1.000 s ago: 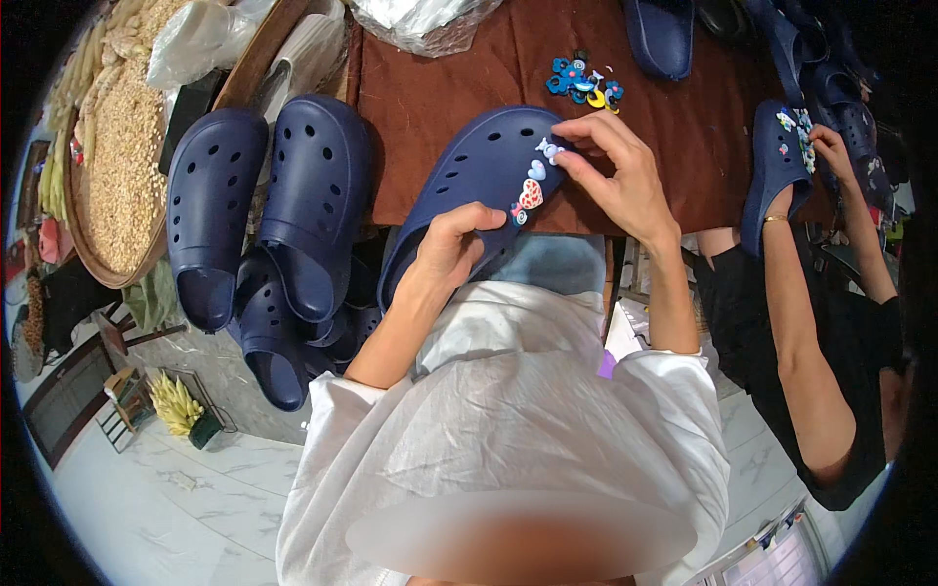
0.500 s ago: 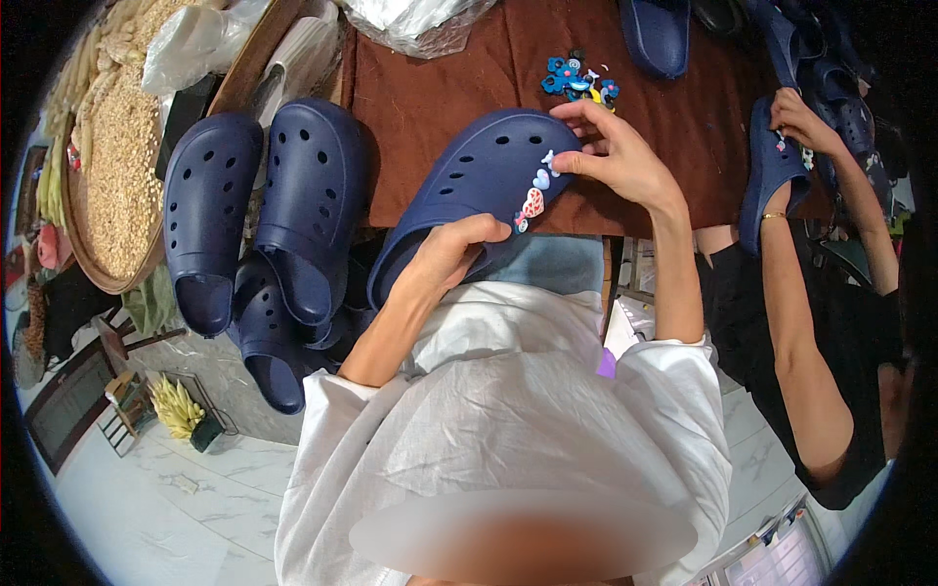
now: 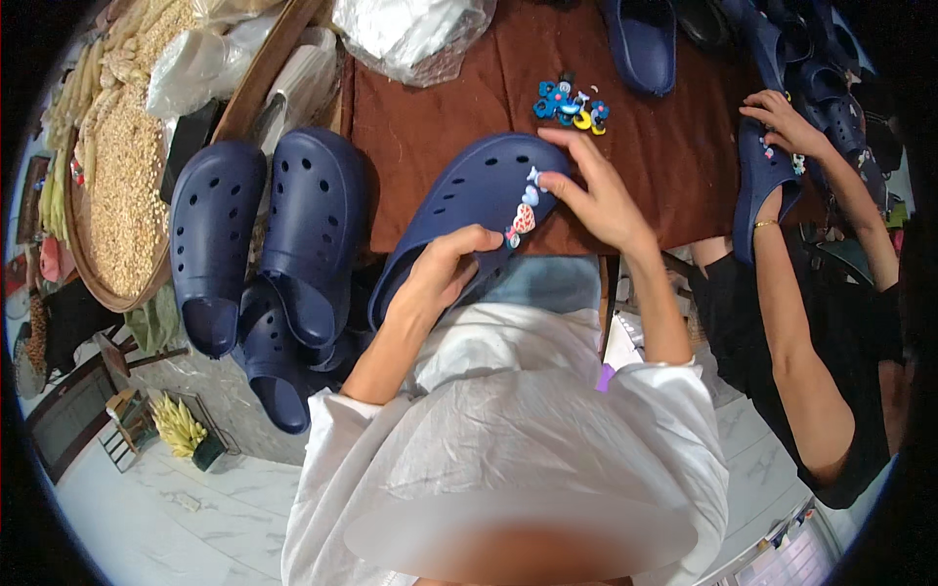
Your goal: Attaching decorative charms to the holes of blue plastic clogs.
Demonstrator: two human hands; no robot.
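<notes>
A navy clog [image 3: 474, 181] with round holes lies tilted at the table's near edge, between my hands. A row of charms runs along its right side, among them a red-and-white heart charm [image 3: 525, 218] and a small light-blue heart charm [image 3: 531, 195]. My left hand [image 3: 435, 273] is closed on the clog's near side, its thumb by the lowest charm. My right hand [image 3: 611, 205] curls around the toe, with the thumb against the uppermost charm and the fingers along the far edge. Beyond the toe lies a small pile of blue, yellow and black charms [image 3: 569, 105].
Several navy clogs [image 3: 318, 210] stand at the left, beside a basket of pale grain [image 3: 117, 215]. A clear plastic bag [image 3: 415, 34] and another clog [image 3: 642, 44] sit at the back of the brown cloth [image 3: 684, 166]. On the right, a co-worker's hand [image 3: 789, 124] touches a charmed clog [image 3: 757, 186].
The view has shifted, so the table things sit lower in the picture. Both my hands keep their hold on the clog. The co-worker's hand has moved slightly on its clog.
</notes>
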